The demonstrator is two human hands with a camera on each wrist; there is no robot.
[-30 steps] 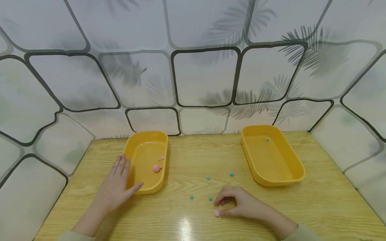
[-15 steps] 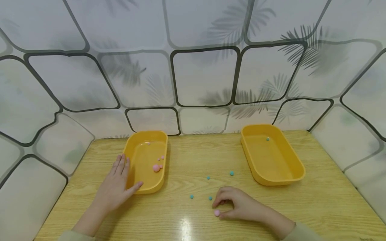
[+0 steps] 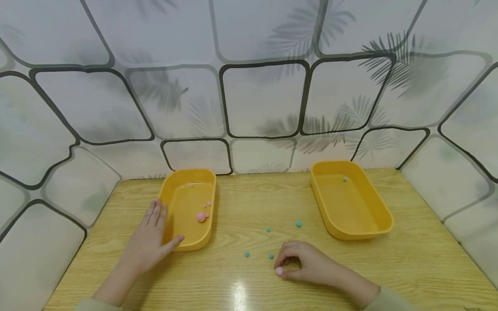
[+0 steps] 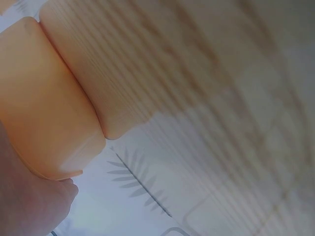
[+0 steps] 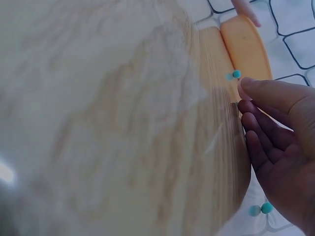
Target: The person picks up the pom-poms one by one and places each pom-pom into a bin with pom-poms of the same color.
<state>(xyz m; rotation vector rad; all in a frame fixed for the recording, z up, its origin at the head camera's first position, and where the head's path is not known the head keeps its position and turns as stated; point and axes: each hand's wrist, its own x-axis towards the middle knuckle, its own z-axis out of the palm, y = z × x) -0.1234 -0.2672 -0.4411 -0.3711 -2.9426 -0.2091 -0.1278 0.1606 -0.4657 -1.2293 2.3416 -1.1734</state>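
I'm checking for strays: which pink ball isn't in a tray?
The pink ball held by the right hand; the other pink balls lie in the left yellow tray.

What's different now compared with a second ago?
The right hand has drawn its fingertips and thumb together on the loose pink ball, which now looks pinched and has shifted slightly away from the person. The left hand stays against the left tray; the right tray and the teal balls on the table look unmoved.
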